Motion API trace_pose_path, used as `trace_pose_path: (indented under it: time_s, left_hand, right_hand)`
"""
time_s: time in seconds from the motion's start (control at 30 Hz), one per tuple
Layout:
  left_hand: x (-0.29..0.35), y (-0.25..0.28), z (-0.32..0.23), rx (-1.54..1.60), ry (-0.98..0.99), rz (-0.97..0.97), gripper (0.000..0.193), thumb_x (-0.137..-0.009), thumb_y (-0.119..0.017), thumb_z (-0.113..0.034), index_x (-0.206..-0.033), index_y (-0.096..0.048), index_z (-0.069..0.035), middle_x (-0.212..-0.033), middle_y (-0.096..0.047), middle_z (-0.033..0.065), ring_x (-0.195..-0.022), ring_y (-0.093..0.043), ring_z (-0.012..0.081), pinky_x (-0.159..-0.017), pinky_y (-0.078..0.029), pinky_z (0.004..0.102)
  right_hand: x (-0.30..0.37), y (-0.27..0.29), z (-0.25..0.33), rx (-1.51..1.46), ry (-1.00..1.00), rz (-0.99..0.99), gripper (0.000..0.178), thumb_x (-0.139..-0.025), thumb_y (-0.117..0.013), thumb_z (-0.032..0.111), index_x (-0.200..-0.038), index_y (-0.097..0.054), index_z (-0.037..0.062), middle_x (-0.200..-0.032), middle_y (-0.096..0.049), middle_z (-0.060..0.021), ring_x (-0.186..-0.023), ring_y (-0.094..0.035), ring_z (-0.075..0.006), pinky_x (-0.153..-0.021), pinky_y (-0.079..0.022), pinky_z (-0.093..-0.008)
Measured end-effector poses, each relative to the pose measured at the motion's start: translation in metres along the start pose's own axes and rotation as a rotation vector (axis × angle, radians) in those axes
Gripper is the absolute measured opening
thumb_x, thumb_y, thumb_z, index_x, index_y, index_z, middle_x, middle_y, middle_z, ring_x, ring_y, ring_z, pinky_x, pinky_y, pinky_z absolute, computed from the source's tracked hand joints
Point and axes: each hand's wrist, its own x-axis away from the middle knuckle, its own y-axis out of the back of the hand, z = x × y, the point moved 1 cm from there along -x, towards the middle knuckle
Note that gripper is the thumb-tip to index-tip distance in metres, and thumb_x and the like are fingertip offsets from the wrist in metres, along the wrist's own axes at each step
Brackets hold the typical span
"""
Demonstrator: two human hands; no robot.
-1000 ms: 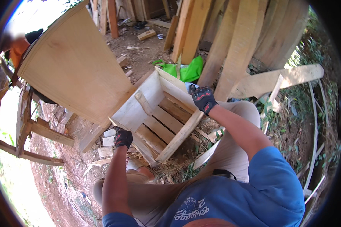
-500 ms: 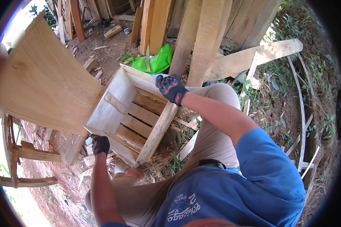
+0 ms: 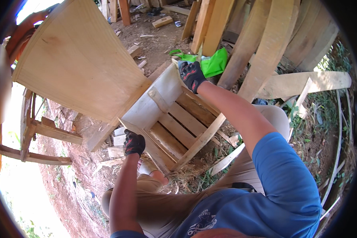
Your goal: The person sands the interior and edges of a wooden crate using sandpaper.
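A pale wooden box (image 3: 154, 152) with a slatted bottom (image 3: 178, 127) stands tilted in front of me, and a short wooden block (image 3: 157, 100) is fixed inside its wall. My left hand (image 3: 134, 142), in a black glove, is closed over the box's near left corner, its fingertips partly hidden. Gloved in black and red, my right hand (image 3: 192, 75) is closed at the rim near the far corner. A light blue piece of thin material (image 3: 181, 64) pokes out beside its fingers; whether it is cloth or paper is unclear.
A broad wooden panel (image 3: 81, 65) rises beside the box on the left. Behind the box lies a green bag (image 3: 215, 63) near leaning planks (image 3: 265, 47). A curved wooden frame (image 3: 47, 133) stands far left. Wood scraps and grass cover the ground.
My right hand has slid along the rim toward the far corner, the light blue piece moving with it. My left hand stays at its corner. The whole view has shifted, placing the box further right.
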Motion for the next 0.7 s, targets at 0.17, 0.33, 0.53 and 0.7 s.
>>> trace_pose_path:
  time_s: [0.17, 0.33, 0.53, 0.7]
  left_hand:
    - [-0.002, -0.004, 0.001, 0.039, -0.002, -0.005, 0.059, -0.090, -0.057, -0.027, -0.135, -0.039, 0.005, -0.119, -0.068, 0.0315, -0.113, -0.065, 0.0479, -0.099, -0.051, 0.0528]
    - [-0.001, -0.009, 0.001, 0.083, 0.063, 0.035, 0.063, -0.090, -0.056, -0.027, -0.141, -0.036, 0.004, -0.126, -0.065, 0.0324, -0.118, -0.063, 0.0476, -0.102, -0.049, 0.0528]
    - [0.012, 0.015, -0.018, 0.078, 0.111, 0.062, 0.064, -0.089, -0.057, -0.030, -0.142, -0.037, 0.000, -0.133, -0.061, 0.0324, -0.125, -0.059, 0.0489, -0.109, -0.045, 0.0527]
    - [0.019, 0.027, -0.007, 0.066, 0.163, 0.054, 0.067, -0.089, -0.058, -0.030, -0.143, -0.036, 0.003, -0.137, -0.059, 0.0326, -0.129, -0.056, 0.0483, -0.111, -0.043, 0.0520]
  right_hand:
    - [-0.052, -0.013, 0.005, -0.246, -0.117, 0.075, 0.024, -0.093, -0.054, 0.015, -0.111, -0.070, 0.0097, -0.099, -0.071, -0.0060, -0.093, -0.069, -0.0249, -0.072, -0.044, -0.0451]
    - [-0.067, -0.052, 0.021, -0.043, -0.011, -0.013, 0.034, -0.099, -0.046, 0.022, -0.121, -0.070, 0.0135, -0.121, -0.071, -0.0103, -0.113, -0.067, -0.0282, -0.081, -0.046, -0.0519]
    - [-0.096, -0.063, 0.016, -0.250, -0.123, -0.008, 0.032, -0.100, -0.045, 0.021, -0.119, -0.070, 0.0150, -0.122, -0.071, -0.0112, -0.114, -0.068, -0.0294, -0.088, -0.048, -0.0516]
    - [-0.102, -0.035, 0.023, -0.405, -0.012, 0.102, 0.029, -0.099, -0.046, 0.019, -0.119, -0.067, 0.0152, -0.120, -0.071, -0.0096, -0.113, -0.068, -0.0278, -0.089, -0.051, -0.0482]
